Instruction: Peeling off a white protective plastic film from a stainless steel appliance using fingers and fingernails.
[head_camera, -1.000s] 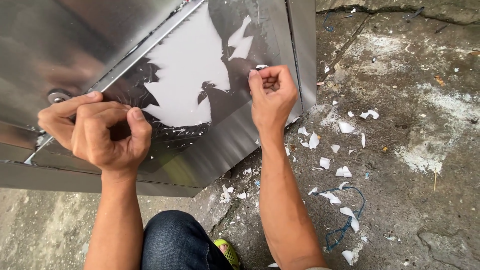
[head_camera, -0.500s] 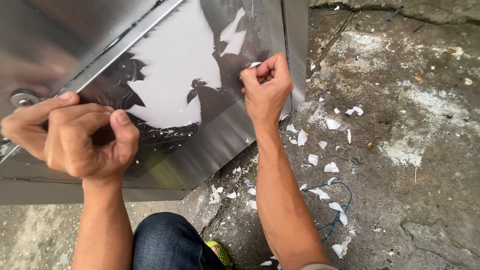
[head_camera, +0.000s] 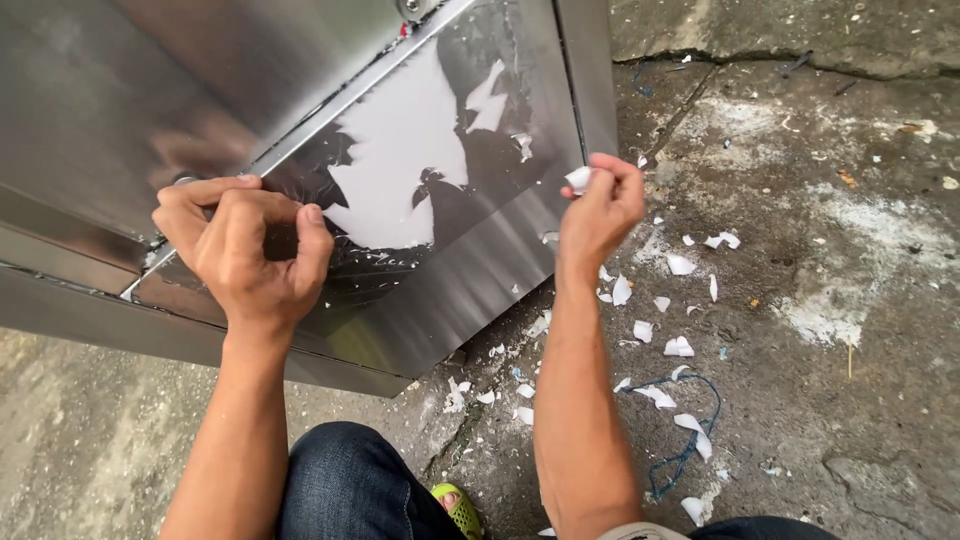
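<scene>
The left hand (head_camera: 245, 255) sits at about 9 o'clock in the view. Its fingers are curled in tight, and the tips press on the shiny metal panel (head_camera: 150, 90). The thumb and first finger seem to pinch at the edge of the film there, but I cannot tell for sure if they have hold of it.

The right hand (head_camera: 600, 210) is near the middle, a bit toward 2 o'clock. It is closed, and its thumb and fingers pinch a small white scrap (head_camera: 578, 179) at the top of the hand. The scrap is off the panel, just beside the panel's right edge.

A big white patch of film (head_camera: 400, 170) is on the metal at about 11 o'clock from the right hand, between the two hands. It has torn, jagged edges. The dark metal shows around it.

Many little white bits (head_camera: 680, 345) lie on the grey concrete ground (head_camera: 850, 250) at 3 to 5 o'clock. A thin blue string (head_camera: 695, 450) lies among them at about 5 o'clock.

At 6 o'clock there is a knee in blue jeans (head_camera: 350, 480), and just beside it a green shoe (head_camera: 462, 510).
</scene>
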